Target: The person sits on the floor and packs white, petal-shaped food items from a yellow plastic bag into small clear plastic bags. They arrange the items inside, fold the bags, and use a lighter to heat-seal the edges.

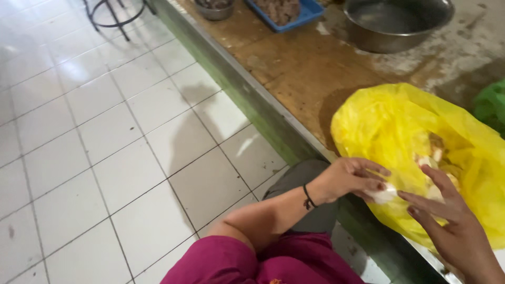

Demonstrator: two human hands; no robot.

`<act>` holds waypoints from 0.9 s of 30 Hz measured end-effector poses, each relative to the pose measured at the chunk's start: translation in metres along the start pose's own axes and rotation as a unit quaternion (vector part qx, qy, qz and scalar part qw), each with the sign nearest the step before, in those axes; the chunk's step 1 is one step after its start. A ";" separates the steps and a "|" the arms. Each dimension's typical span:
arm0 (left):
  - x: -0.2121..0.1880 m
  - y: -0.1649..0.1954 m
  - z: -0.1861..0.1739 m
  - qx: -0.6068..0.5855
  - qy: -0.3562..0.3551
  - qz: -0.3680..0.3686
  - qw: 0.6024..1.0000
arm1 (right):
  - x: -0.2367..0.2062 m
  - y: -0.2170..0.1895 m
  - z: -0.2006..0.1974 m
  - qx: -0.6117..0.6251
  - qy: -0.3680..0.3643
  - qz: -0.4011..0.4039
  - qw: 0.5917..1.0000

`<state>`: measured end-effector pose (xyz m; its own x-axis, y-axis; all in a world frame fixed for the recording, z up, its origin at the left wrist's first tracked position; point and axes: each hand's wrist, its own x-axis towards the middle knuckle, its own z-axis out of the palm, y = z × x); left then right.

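Note:
A large yellow plastic bag [389,121] lies open on the wooden counter [300,68], with pale chunks of food [436,155] showing inside. My left hand [350,179], with a black band on the wrist, pinches a small white piece [383,194] at the bag's near edge. My right hand [447,221] rests just beside it with fingers stretched toward the same piece and the bag's opening. Whether the right fingers touch the piece is unclear.
A big metal bowl [394,23] stands at the back of the counter, with a blue tray [286,13] and a small metal bowl [213,9] to its left. A green bag [492,105] lies at the right edge. White floor tiles [105,158] and a stool's legs [113,18] lie left.

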<state>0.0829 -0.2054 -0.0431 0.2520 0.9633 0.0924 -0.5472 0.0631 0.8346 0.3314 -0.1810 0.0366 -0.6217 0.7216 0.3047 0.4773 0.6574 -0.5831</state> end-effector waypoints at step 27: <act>-0.047 0.034 -0.007 -0.074 0.071 0.091 0.991 | 0.008 -0.029 0.022 0.195 0.020 0.173 0.965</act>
<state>0.0471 -0.2466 -0.0226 0.0294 0.9886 0.1478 -0.6865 -0.0875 0.7219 0.2994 -0.1991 0.0390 -0.4386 0.8964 0.0644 0.3772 0.2486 -0.8922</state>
